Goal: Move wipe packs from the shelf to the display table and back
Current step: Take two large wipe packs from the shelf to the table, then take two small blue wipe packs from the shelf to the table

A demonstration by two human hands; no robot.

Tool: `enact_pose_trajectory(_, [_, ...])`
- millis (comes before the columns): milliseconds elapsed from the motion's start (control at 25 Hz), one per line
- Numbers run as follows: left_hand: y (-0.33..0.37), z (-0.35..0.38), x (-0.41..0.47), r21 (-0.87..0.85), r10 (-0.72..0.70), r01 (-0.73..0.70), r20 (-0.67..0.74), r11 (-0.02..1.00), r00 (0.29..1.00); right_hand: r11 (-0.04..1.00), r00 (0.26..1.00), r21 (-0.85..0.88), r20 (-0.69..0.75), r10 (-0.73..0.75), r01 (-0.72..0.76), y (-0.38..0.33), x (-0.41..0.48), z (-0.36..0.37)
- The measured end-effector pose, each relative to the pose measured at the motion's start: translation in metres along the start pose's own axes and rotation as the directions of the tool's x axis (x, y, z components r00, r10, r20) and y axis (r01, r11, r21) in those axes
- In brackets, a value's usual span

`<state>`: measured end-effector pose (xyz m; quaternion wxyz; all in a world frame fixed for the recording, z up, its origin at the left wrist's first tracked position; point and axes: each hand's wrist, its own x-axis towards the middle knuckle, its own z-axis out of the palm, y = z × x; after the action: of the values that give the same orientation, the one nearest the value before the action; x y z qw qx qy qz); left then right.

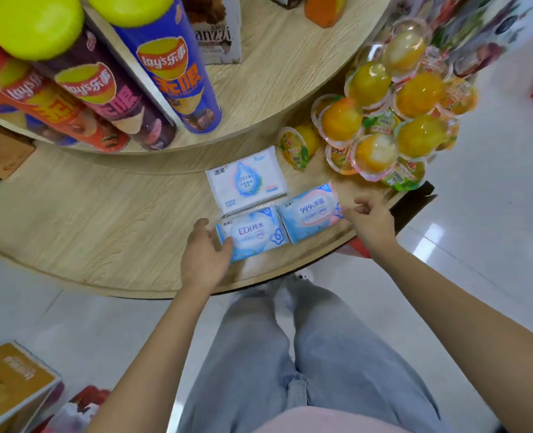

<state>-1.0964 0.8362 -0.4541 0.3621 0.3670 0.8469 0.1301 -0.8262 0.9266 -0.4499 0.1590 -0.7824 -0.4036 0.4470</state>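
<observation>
Wood bench [102,214], three wipe packs flat near front edge, both hands on them.
Left hand [204,257] palm-down, loose open grip, thumb on EDI pack [252,234]; right hand [370,221] pinches 99.9 pack [310,210] edge; white pack [246,179] behind, untouched.

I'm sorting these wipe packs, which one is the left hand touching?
The EDI pack, front left of the three; the left hand rests on its left end. The others lie behind and right.
</observation>
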Motion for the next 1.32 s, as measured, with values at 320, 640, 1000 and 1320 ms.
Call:
enact_pose_trajectory(320, [0.064,0.030,-0.050,0.113,0.464,-0.694,0.666,0.711,0.584,0.873,0.927,0.400,-0.124,0.353,-0.279,0.112,-0.146,-0.016])
enact_pose_trajectory(640, [0.088,0.154,-0.212,-0.089,0.331,-0.989,0.943,0.121,-0.044,0.356,0.560,0.854,-0.095,0.823,-0.379,0.270,-0.379,0.037])
enact_pose_trajectory(1000, [-0.011,0.262,-0.450,-0.303,0.025,-0.938,0.950,-0.165,-0.311,-0.112,0.306,0.993,0.117,0.945,-0.035,0.403,-0.554,0.091])
enact_pose_trajectory(1320, [-0.079,0.324,-0.574,-0.313,-0.081,-0.897,0.949,-0.312,-0.304,0.037,0.199,0.991,-0.062,0.978,0.129,0.540,-0.674,-0.013])
